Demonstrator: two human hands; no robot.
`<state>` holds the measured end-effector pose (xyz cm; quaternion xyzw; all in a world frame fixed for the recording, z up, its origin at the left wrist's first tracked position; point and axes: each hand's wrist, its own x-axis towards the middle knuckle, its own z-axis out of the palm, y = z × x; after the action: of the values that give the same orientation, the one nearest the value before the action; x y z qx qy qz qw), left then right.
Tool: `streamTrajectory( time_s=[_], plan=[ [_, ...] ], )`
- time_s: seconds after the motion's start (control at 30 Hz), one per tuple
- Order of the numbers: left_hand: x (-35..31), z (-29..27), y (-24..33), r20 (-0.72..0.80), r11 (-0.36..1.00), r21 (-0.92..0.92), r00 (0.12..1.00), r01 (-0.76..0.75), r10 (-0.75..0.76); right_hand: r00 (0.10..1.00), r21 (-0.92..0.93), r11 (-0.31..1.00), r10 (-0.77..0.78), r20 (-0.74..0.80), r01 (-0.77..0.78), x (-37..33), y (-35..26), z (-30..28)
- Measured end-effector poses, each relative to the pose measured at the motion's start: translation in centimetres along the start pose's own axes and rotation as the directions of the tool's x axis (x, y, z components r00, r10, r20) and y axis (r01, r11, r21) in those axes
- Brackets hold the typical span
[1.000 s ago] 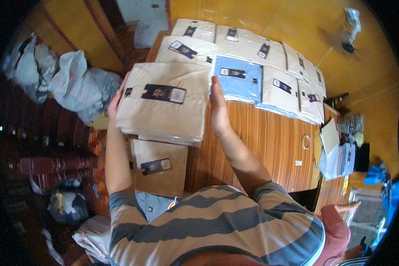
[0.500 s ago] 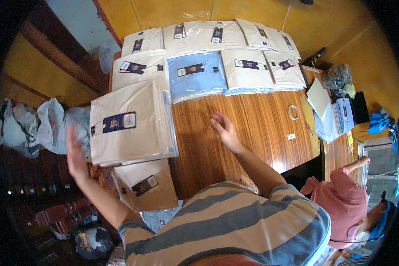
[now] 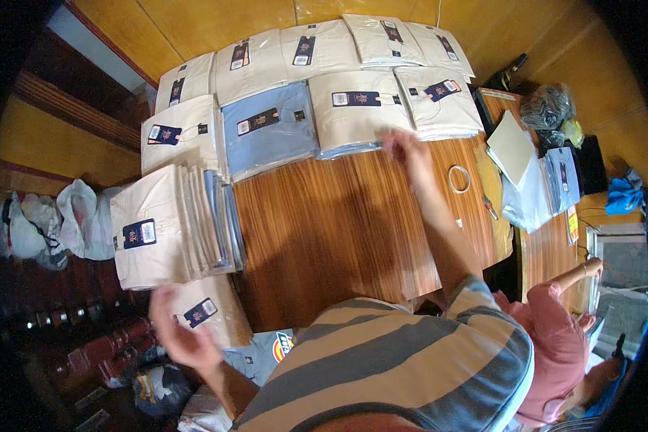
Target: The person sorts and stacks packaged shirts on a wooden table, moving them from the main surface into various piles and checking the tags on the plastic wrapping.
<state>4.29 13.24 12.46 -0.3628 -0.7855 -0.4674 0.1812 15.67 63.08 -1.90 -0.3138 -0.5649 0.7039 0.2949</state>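
Note:
My left hand [image 3: 183, 333] is empty, its thumb and fingers apart, beside a tagged beige garment pack [image 3: 216, 306] at the lower left. Just beyond it, a thick pile of folded cream garments [image 3: 151, 245] in clear plastic leans leftward, several edges showing on its right side. My right hand [image 3: 409, 150] hovers by the front edge of a cream garment stack [image 3: 363, 122]; motion smears its fingers. To the left of that stack lies a blue garment pack [image 3: 270, 147], and to its right another cream pack [image 3: 443, 119]. Dark tags hang on the packs.
More cream packs [image 3: 252, 75] line the far edge of the brown wooden table [image 3: 324, 230]. A tape roll [image 3: 459, 179] and a small orange-and-metal tool [image 3: 490, 209] lie at right. White plastic bags [image 3: 83, 216] hang at left. A person in pink [image 3: 554, 338] works at lower right.
My right hand has moved right and away, up to the far stacks. My left hand has drawn back toward me from the big pile's left side. That pile now leans left, its edges fanned.

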Motion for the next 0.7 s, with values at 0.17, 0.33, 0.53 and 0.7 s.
streamTrajectory(
  time_s=[0.17,0.33,0.53,0.7],
  plan=[
    [-6.3,9.2,6.9,0.511,0.961,-0.182,0.855,0.21,-0.09,0.997,0.389,0.921,0.056,-0.053,-0.031,18.0,-2.3,0.2],
    [-10.4,10.0,10.9,0.606,0.865,0.026,0.68,0.501,-0.412,0.995,0.491,0.869,0.096,-0.034,-0.067,34.4,2.3,-4.5],
    [-13.6,8.5,15.2,0.402,0.709,-0.031,0.658,0.705,-0.637,0.936,0.545,0.784,0.351,0.006,-0.297,40.9,2.0,-5.0],
    [-14.9,9.1,17.7,0.357,0.629,-0.098,0.617,0.771,-0.701,0.992,0.362,0.931,0.088,-0.089,-0.05,37.3,-0.5,-3.0]
  ],
)
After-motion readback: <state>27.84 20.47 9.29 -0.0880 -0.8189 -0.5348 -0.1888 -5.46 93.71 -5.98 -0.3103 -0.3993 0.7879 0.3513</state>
